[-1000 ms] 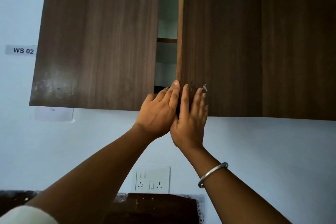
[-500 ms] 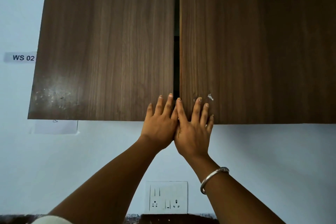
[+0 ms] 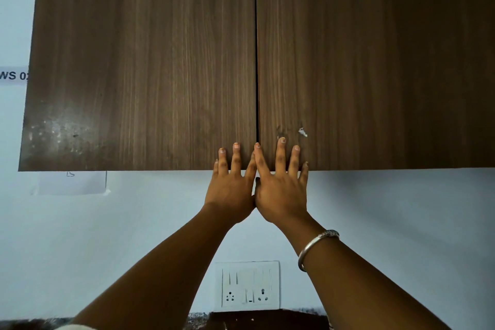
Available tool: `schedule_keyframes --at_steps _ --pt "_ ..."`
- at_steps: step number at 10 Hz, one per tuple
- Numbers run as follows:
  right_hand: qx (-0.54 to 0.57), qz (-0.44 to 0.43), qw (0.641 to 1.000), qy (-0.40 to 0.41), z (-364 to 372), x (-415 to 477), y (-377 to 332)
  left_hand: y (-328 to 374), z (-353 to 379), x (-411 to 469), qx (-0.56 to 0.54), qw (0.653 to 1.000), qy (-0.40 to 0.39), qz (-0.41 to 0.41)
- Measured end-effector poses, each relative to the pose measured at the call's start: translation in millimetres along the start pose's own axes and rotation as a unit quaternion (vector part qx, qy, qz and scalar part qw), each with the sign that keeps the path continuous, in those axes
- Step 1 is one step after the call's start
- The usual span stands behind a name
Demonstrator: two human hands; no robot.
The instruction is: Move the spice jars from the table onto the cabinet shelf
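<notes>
A dark wood wall cabinet fills the upper view with both doors closed: the left door (image 3: pixel 144 61) and the right door (image 3: pixel 375 61) meet at a thin central seam. My left hand (image 3: pixel 230 187) presses flat on the lower inner corner of the left door, fingers straight. My right hand (image 3: pixel 282 187), with a silver bangle on its wrist, lies flat against the lower inner corner of the right door. The two hands touch side by side. The shelf and any spice jars are hidden behind the doors.
A white socket and switch plate (image 3: pixel 247 285) sits on the pale wall below the cabinet. A "WS 02" label (image 3: pixel 13 75) and a taped paper (image 3: pixel 72 182) are on the wall at left. A dark counter edge (image 3: pixel 267 320) shows at the bottom.
The right door swung in from ajar and the gap between the doors has closed to a thin seam. Both hands went from the door edge to flat on the door fronts.
</notes>
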State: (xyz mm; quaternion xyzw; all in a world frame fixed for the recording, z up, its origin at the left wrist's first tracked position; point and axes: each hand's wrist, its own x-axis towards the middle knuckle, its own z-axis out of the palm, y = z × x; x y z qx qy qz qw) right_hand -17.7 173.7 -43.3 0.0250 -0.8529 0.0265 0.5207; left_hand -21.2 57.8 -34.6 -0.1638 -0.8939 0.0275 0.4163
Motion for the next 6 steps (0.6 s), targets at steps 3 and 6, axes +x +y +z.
schedule_keyframes --at_steps 3,6 --pt "-0.014 0.001 0.997 -0.073 -3 1 1 -4 -7 -6 0.033 0.998 -0.039 0.024" --pt "-0.009 -0.009 0.966 -0.259 -38 -1 9 3 -34 -32 0.059 0.993 -0.096 0.044"
